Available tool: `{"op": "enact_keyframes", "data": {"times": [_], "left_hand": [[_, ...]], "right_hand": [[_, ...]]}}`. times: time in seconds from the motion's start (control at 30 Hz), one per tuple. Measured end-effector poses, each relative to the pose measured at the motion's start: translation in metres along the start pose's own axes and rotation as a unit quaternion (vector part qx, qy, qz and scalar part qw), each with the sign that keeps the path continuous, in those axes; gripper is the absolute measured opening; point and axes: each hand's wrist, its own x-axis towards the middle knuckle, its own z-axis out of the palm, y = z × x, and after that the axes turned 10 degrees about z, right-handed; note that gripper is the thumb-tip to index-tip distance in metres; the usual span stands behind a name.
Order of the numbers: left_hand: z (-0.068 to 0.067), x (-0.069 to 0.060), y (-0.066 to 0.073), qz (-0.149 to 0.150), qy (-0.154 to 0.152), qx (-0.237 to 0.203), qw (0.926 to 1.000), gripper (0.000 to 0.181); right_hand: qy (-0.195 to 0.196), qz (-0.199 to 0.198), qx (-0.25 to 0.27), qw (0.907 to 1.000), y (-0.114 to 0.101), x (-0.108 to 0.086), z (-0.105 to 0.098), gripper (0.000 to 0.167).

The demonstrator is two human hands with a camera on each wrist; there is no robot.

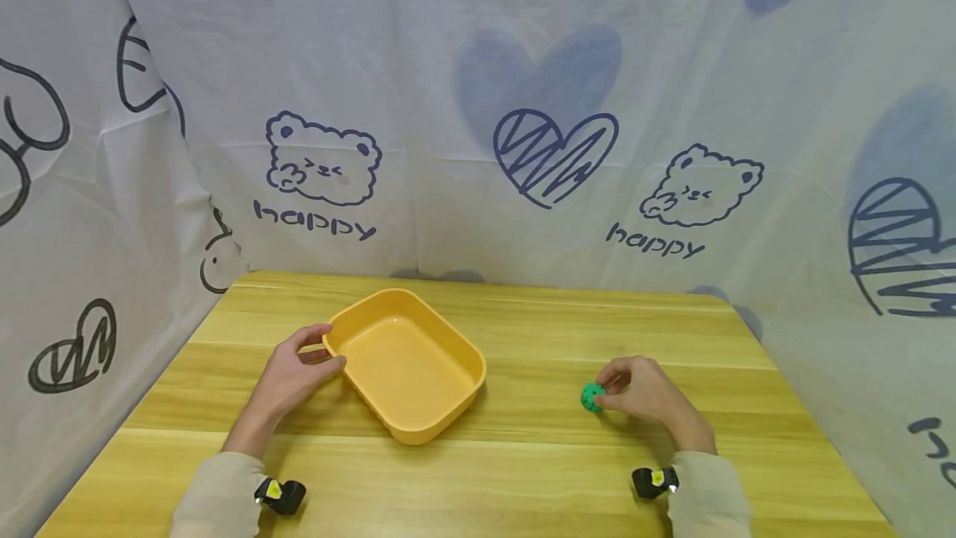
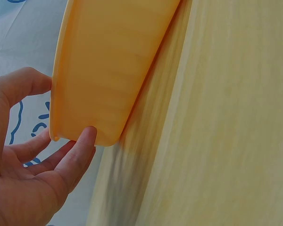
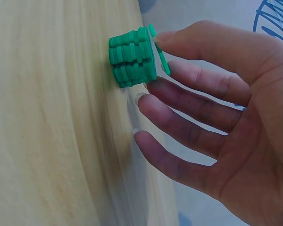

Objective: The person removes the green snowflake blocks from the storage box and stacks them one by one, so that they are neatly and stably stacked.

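Note:
A shallow yellow-orange plastic tub [image 1: 399, 355] sits on the table, left of centre, with its hollow facing up and nothing inside. My left hand [image 1: 299, 368] holds its left corner. The thumb [image 2: 30, 82] is at the rim and the other fingers are spread against the outer wall. To the right of the tub, my right hand [image 1: 646, 393] pinches a small green ribbed piece [image 3: 132, 59], shaped like a tiny basket with a thin loop on one side. Thumb and index finger are at that loop, while the other fingers stay spread. Whether the piece touches the table cannot be told.
The wood-grain table [image 1: 523, 471] spreads beneath both hands. White cloth [image 1: 441, 214] with blue hearts and bear drawings hangs behind it and along both sides. A black wrist camera [image 1: 282, 495] is strapped to the left wrist, and another [image 1: 653, 482] to the right.

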Motion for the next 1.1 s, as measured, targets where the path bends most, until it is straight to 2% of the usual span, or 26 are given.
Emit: {"op": "enact_keyframes", "data": {"times": [0.33, 1.1], "left_hand": [[-0.0013, -0.0001, 0.0, -0.003, -0.001, -0.001, 1.0, 0.069], [-0.0012, 0.0004, -0.0009, -0.001, 0.0, -0.001, 1.0, 0.068]], "right_hand": [[0.0, 0.008, -0.003, 1.0, -0.0024, 0.0004, 0.0012, 0.02], [-0.009, -0.008, 0.004, 0.9999, -0.0016, 0.0002, 0.0003, 0.025]]}}
